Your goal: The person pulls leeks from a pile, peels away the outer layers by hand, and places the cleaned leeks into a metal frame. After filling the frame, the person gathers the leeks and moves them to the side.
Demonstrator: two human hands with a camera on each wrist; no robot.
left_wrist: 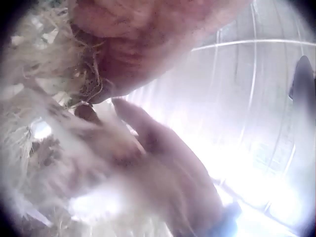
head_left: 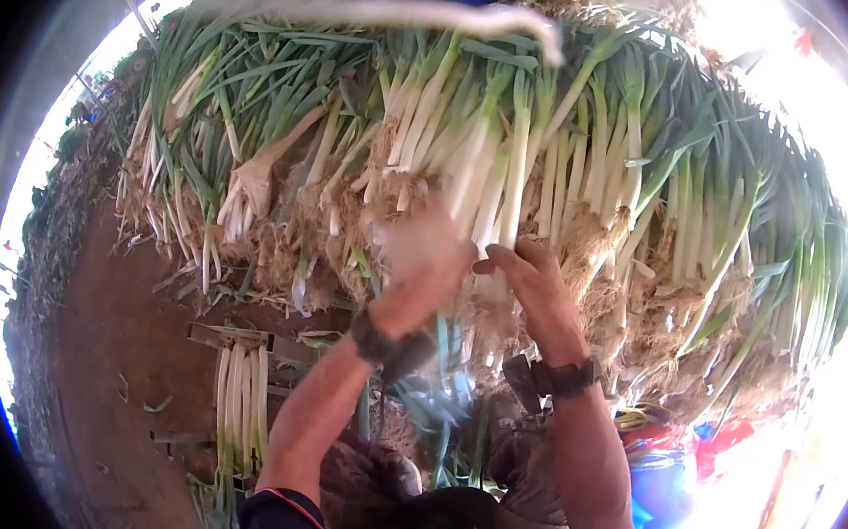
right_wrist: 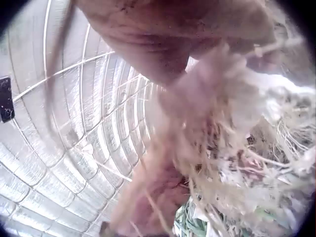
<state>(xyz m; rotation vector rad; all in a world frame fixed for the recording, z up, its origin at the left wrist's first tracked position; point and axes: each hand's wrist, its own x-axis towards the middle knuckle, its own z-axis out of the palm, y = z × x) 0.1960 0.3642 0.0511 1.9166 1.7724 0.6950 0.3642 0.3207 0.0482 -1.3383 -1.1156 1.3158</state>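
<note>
Fingers [head_left: 540,260] at leeks [head_left: 516,173], leaves [head_left: 501,80] straight ahead

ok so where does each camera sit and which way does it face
Head: worn on the head, facing forward and down at leeks; left hand, right hand and forearms show.
Left wrist: on that wrist, facing roots and a ribbed covering; both hands show, blurred.
Right wrist: on that wrist, facing roots and covering; both hands show.
Both wrist views share roots and covering.
</note>
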